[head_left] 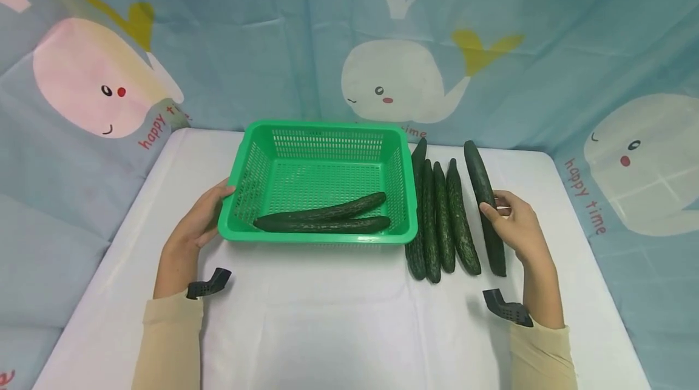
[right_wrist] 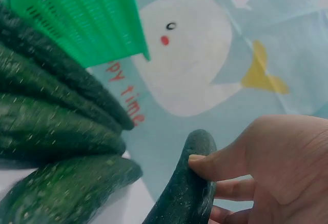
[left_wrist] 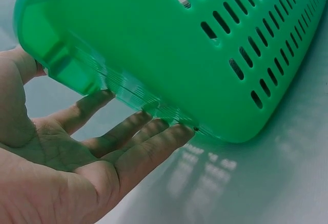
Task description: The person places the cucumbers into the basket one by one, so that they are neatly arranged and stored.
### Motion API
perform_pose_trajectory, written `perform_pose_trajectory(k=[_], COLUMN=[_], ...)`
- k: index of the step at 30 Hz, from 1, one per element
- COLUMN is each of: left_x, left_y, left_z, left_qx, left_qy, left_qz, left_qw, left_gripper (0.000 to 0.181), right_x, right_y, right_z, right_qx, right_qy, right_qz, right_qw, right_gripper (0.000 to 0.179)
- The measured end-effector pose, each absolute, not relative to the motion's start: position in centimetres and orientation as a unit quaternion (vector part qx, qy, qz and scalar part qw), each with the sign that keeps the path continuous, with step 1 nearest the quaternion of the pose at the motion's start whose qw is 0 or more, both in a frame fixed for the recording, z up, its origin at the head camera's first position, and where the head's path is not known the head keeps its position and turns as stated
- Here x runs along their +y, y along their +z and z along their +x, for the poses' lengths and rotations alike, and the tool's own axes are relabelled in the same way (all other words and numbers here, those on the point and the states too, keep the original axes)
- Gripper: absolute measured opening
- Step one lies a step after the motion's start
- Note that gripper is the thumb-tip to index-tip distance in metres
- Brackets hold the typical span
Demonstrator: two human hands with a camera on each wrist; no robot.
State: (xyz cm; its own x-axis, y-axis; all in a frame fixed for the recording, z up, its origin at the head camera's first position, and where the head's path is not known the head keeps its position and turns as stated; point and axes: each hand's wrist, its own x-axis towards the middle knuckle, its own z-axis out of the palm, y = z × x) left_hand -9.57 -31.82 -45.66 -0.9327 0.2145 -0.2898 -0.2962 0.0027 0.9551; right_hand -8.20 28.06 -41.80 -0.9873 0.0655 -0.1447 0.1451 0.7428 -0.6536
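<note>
A green plastic basket (head_left: 322, 236) stands on the white table, with two cucumbers (head_left: 349, 225) lying along its near side. My left hand (head_left: 203, 215) holds the basket's left side; the left wrist view shows the fingertips (left_wrist: 179, 131) against the outer wall and the thumb at the rim, its tip hidden. To the right of the basket, my right hand (head_left: 516, 223) grips a dark green cucumber (head_left: 477, 171) near its middle, thumb on top and fingers on the far side. In the right wrist view the held cucumber (right_wrist: 184, 193) shows its rounded end.
Several cucumbers (head_left: 442, 220) lie side by side between the basket and the held one, the leftmost close against the basket's right wall. Behind the white table (head_left: 327, 329) hangs a blue curtain (head_left: 306, 32) with whale prints, which also covers both sides.
</note>
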Motion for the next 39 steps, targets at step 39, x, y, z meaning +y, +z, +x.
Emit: perform_pose_trajectory(k=[39], left_x=[-31.5], left_y=[-45.7], left_z=[-10.0], left_qx=[0.695], left_qy=[0.694], left_qz=[-0.065], left_qw=[0.177], left_gripper=[0.071], right_x=[17.6], right_y=[-36.1], right_z=[-12.3], right_qx=[0.936], right_qy=[-0.269], right_qz=[-0.226], right_qw=[-0.021], right_gripper=[0.044])
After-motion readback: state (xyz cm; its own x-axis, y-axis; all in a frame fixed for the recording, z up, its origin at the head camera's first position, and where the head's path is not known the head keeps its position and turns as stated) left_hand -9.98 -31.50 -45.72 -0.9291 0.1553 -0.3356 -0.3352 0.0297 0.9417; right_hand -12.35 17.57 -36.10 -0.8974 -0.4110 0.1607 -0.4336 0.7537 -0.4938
